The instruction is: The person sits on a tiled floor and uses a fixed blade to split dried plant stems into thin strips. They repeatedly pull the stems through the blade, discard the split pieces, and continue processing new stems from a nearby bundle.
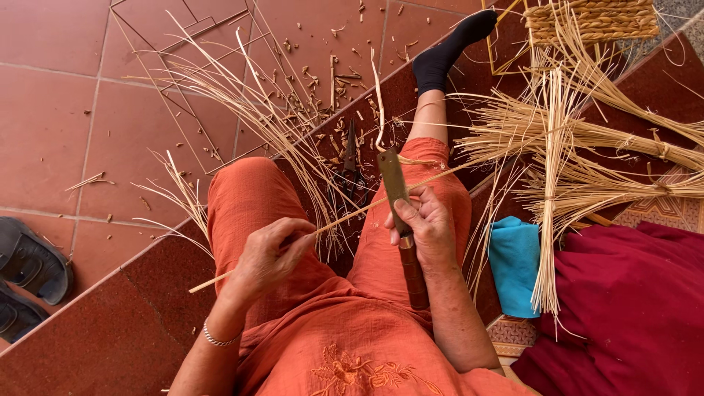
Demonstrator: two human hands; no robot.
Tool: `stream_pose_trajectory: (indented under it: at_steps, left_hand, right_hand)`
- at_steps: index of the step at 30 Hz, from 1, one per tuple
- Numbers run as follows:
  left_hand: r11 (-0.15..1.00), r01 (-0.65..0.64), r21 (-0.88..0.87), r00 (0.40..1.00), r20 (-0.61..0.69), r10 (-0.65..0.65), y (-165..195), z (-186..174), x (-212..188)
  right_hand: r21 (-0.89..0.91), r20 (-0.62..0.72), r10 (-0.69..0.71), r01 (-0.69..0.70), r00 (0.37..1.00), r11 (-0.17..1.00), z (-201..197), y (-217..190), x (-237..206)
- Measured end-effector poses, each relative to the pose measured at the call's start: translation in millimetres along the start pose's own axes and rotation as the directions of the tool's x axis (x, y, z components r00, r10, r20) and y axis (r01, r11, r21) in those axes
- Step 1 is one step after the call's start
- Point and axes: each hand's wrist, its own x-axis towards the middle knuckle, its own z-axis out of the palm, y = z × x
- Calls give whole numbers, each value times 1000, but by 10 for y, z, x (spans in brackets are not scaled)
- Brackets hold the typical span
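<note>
Head view, looking down on a seated person in orange clothing at the edge of a red tiled step. The left hand (268, 253) is closed around a thin pale strip (345, 218), pinching it between thumb and fingers; the strip runs on a slant from below that hand, across the lap, up to the knife and on toward the upper right. The right hand (425, 224) is closed on the knife (396, 192), fingers wrapped where the flat blade meets its brown handle; the blade points away from the body and crosses the strip, seemingly touching it at the crossing.

Scissors (350, 158) lie between the knees, among a loose spray of strips (271, 125) and offcuts on the floor (66, 110). To the right lie tied bundles (601, 158), a blue cloth (515, 264), a dark red cloth (631, 308) and, at the top, a woven panel (594, 18). Dark sandals (29, 271) sit at the far left.

Risks, as judged from this pose: the blade lies close to the right thumb and above the thigh, so a slip along the strip could cut skin or cloth. Uneven pressure may split or snap the strip. The loose strips around the legs could snag its free end and jerk the blade off line.
</note>
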Motion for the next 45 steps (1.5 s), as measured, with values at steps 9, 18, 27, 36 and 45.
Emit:
stream_pose_trajectory:
  at_steps: [9, 18, 27, 36, 45]
  left_hand:
    - [992, -123, -40, 992, -47, 121, 29, 404, 314]
    - [993, -16, -116, 998, 53, 22, -42, 394, 243]
    - [986, 48, -160, 997, 72, -36, -84, 270, 120]
    - [990, 76, -120, 993, 103, -63, -169, 118, -13]
    - [979, 63, -193, 992, 117, -41, -347, 43, -115]
  right_hand:
    - [-55, 162, 138, -131, 977, 990, 318, 156, -113]
    - [18, 174, 160, -165, 972, 986, 213, 167, -56]
    - [61, 129, 99, -108, 987, 992, 60, 97, 1]
    - [36, 51, 79, -81, 996, 996, -19, -26, -5]
    - [-12, -9, 80, -80, 997, 997, -119, -46, 35]
